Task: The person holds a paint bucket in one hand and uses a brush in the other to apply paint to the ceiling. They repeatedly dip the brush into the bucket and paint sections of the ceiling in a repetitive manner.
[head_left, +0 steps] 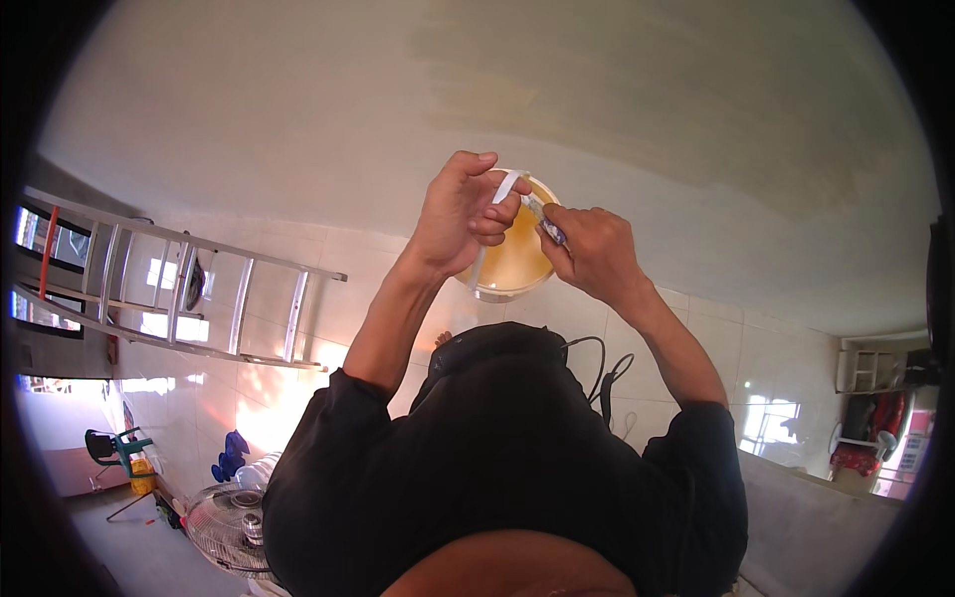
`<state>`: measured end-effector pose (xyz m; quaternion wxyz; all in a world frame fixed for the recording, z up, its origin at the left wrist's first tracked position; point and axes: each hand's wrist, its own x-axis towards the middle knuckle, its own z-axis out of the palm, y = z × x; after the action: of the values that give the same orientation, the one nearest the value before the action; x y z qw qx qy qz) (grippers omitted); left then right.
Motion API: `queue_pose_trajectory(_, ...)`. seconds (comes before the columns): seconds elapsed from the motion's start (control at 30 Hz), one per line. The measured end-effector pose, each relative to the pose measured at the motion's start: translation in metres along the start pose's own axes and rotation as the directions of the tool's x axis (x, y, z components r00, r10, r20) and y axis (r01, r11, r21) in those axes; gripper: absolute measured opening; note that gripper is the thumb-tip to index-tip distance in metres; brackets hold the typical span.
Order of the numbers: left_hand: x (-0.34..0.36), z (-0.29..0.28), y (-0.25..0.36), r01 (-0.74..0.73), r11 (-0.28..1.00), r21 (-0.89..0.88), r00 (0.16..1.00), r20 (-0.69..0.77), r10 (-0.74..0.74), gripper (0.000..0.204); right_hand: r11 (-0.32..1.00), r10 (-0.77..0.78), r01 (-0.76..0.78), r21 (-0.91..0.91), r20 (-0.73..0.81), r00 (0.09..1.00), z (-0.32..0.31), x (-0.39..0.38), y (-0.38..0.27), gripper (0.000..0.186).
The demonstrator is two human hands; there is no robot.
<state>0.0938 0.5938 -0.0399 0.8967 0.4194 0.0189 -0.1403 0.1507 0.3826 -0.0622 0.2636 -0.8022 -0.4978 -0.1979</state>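
A round whitish bucket (pixel 497 295) with a yellowish inside hangs in front of my chest, close to the wall. My left hand (pixel 456 211) is curled round its white strap handle (pixel 508 186), which loops over the fingers. My right hand (pixel 602 247) pinches a slim tool (pixel 549 227) with whitish and bluish parts at the bucket's right side. The tool's far end dips inside the rim; its kind is not clear. Beyond both hands, the pale wall (pixel 298 109) carries a darker greenish-beige patch of broad strokes (pixel 647 109).
A metal ladder (pixel 239 303) extends across the left side. At the lower left are a standing fan (pixel 224 527), a blue object (pixel 231 455) and a green chair (pixel 129 448). A black cable (pixel 604 383) hangs beside my body above the shiny tiled floor (pixel 686 343).
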Motion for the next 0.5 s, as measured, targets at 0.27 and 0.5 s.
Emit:
queue_pose_trajectory(0.27,0.005,-0.002,0.001,-0.058,0.997,0.058,0.998,0.020,0.057,0.070,0.629,0.499,-0.561,0.539,0.274,0.822,0.009,-0.006,-0.003,0.017)
queue_pose_trajectory(0.5,0.005,-0.004,-0.008,-0.070,0.996,0.051,0.997,0.041,0.068,0.071,0.298,0.353,-0.780,0.550,0.696,0.625,0.006,0.002,0.011,0.014)
